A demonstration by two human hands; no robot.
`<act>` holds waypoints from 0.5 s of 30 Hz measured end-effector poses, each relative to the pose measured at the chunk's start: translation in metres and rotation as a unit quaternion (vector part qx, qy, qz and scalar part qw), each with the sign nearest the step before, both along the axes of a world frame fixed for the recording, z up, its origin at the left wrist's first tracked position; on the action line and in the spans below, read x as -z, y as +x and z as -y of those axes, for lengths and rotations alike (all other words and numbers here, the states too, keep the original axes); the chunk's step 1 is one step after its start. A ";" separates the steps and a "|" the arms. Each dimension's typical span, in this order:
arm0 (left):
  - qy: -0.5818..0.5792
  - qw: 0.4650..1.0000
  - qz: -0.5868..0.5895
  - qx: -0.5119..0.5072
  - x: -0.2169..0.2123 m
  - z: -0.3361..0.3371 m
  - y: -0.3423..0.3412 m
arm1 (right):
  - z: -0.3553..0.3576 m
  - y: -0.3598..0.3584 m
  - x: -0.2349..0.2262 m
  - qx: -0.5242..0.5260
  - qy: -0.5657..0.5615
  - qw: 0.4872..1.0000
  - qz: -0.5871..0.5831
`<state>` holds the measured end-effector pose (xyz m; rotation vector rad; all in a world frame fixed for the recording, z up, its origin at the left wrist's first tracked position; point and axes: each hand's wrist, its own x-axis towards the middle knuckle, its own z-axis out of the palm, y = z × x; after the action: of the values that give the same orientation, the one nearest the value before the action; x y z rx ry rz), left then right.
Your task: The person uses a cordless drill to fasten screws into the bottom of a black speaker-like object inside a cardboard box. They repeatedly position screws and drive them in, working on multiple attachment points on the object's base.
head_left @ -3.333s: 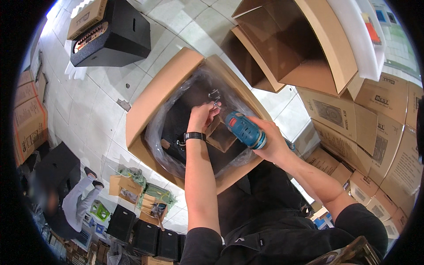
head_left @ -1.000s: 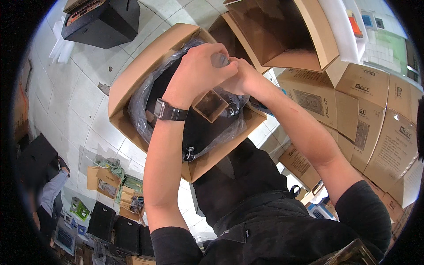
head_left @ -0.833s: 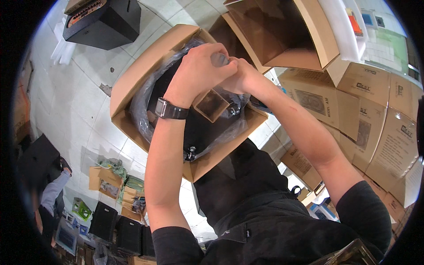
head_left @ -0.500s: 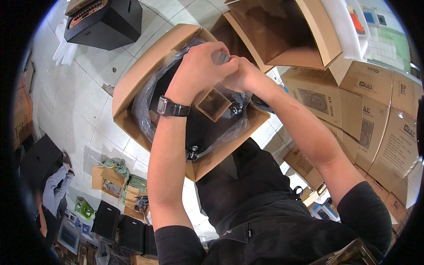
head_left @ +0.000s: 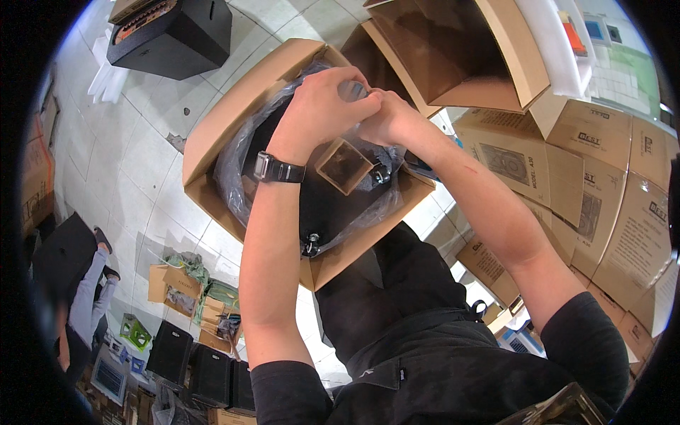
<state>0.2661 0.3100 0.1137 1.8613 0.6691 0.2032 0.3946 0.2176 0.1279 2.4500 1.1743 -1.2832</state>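
Observation:
My left hand (head_left: 328, 106), with a watch on its wrist, and my right hand (head_left: 386, 119) meet above the far part of an open cardboard box (head_left: 244, 92). Their fingers are closed in a pinch. Bluish see-through plastic shows inside the curl of the left fingers, but what the fingertips grip is hidden. A black speaker cabinet (head_left: 329, 216) lies in the box, with a clear plastic bag (head_left: 230, 173) loose around it. Below the right hand, a small square cardboard piece (head_left: 345, 167) rests on the cabinet. Metal fittings (head_left: 310, 244) show at its near edge.
A larger open carton (head_left: 443, 53) stands beyond at the right, with stacked cartons (head_left: 605, 180) beside it. A black speaker (head_left: 173, 39) is on the tiled floor at far left. Another person (head_left: 91, 294) is at the left rim, near small boxes (head_left: 177, 287) and black speakers (head_left: 211, 375).
Both my hands keep nearly the same pinched pose. The view has shifted slightly. At the left rim, the other person's legs have changed position.

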 end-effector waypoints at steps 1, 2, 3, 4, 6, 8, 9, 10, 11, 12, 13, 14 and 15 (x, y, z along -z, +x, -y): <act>0.001 1.000 0.003 -0.001 0.002 0.000 0.000 | 0.000 0.000 0.000 -0.005 0.000 1.000 0.003; 0.003 1.000 0.005 -0.002 0.003 0.000 0.000 | -0.001 0.000 0.000 -0.010 -0.001 1.000 0.005; 0.006 1.000 0.005 -0.001 0.004 -0.001 0.000 | -0.001 0.000 0.001 -0.011 -0.001 1.000 0.004; 0.009 1.000 0.005 0.000 0.004 -0.001 0.000 | -0.002 0.000 0.001 -0.012 -0.002 1.000 0.003; 0.008 1.000 0.003 0.003 0.005 -0.002 0.000 | -0.002 0.000 0.001 -0.009 -0.004 1.000 0.001; 0.002 1.000 -0.002 0.005 0.004 -0.002 0.000 | -0.002 0.000 -0.001 -0.001 -0.007 1.000 0.000; -0.003 1.000 -0.008 0.006 0.004 -0.002 0.001 | -0.002 0.000 -0.001 -0.002 -0.007 1.000 0.004; -0.007 1.000 -0.013 0.006 0.003 -0.002 0.002 | -0.002 0.000 0.000 -0.004 -0.008 1.000 0.008; -0.011 1.000 -0.018 0.006 0.003 -0.001 0.002 | -0.002 0.000 0.000 -0.005 -0.009 1.000 0.012; -0.007 1.000 -0.016 0.006 0.003 -0.002 0.002 | -0.004 -0.001 -0.002 -0.001 -0.017 1.000 0.008; -0.002 1.000 -0.013 0.005 0.005 -0.002 0.001 | -0.006 -0.002 -0.006 0.004 -0.026 1.000 0.004; 0.002 1.000 -0.011 0.004 0.005 -0.002 0.001 | -0.007 -0.003 -0.008 0.009 -0.034 0.999 0.000; 0.000 1.000 -0.011 0.005 0.005 -0.003 0.001 | -0.007 -0.003 -0.008 0.003 -0.031 1.000 0.002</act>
<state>0.2669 0.3129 0.1087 1.8689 0.6751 0.1770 0.3918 0.2246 0.1354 2.4121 1.1103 -1.2954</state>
